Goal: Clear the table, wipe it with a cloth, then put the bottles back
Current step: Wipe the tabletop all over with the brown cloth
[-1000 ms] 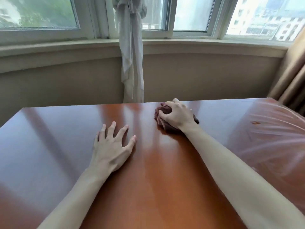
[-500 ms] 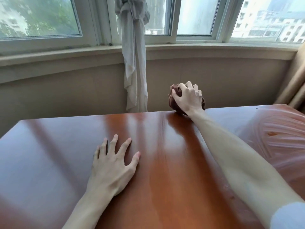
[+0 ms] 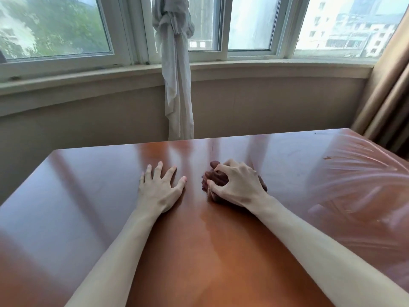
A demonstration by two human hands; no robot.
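Near the middle of the frame, the right hand (image 3: 238, 187) is gripping a bunched dark brown cloth (image 3: 213, 179), pressing it onto the glossy desk (image 3: 88, 196). Just left of it, the left hand (image 3: 159, 189) is lying flat with fingers spread. Behind the desk, a knotted pale curtain (image 3: 177, 85) is hanging at the window.

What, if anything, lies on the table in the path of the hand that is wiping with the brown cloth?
Only the left hand, resting flat on the table just left of the cloth. The right hand has the cloth bunched in its grip. Toward the far edge and the right side, nothing visible blocks it; no bottles are in view.
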